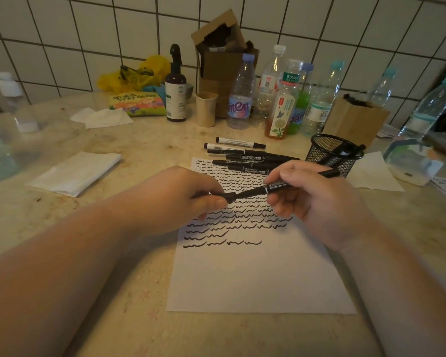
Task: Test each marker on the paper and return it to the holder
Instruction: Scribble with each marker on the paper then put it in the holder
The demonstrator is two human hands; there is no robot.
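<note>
A black marker (254, 191) is held level above the white paper (258, 276), which is covered in rows of black wavy lines. My left hand (180, 199) pinches the marker's cap end. My right hand (312, 199) grips its barrel near the label. Several more markers (245, 157) lie in a pile at the paper's far edge. The black mesh holder (332, 155) stands to the right of that pile and has at least one marker leaning in it.
Plastic bottles (283, 99), a brown spray bottle (175, 91), a paper cup (206, 109) and cardboard boxes (355, 119) line the tiled wall. Folded tissues (75, 172) lie to the left, another tissue (373, 173) to the right of the holder.
</note>
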